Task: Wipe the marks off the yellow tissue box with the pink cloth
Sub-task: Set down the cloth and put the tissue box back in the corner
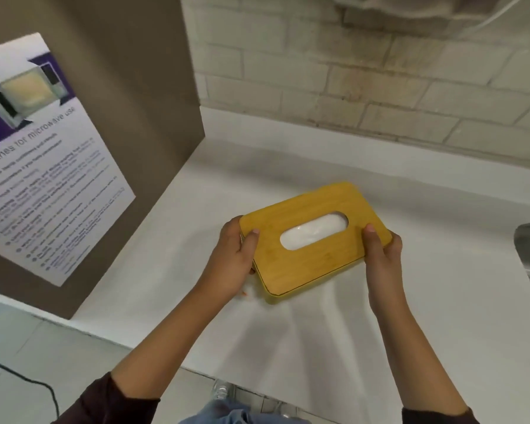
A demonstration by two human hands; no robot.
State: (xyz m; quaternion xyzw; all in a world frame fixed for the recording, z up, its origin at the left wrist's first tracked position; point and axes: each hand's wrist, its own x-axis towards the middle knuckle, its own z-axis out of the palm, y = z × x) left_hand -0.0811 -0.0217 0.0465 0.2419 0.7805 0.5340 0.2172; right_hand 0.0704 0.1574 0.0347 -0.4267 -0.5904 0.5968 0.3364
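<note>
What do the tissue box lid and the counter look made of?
Tissue box lid: probably bamboo or wood, matte yellow, faint grain lines showing. Counter: smooth white, slightly glossy from soft reflections; laminate or solid surface, cannot tell which.

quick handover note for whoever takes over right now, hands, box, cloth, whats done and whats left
Left hand: grips the left end of the box, thumb on top.
Right hand: grips the right end the same way.
Box: over the white counter, tilted, oval opening up; whether it rests on the counter is unclear.
Cloth: none clearly in view.
Done: no wiping evident.
Left: find the cloth, wipe off the marks; none show on top.
</note>
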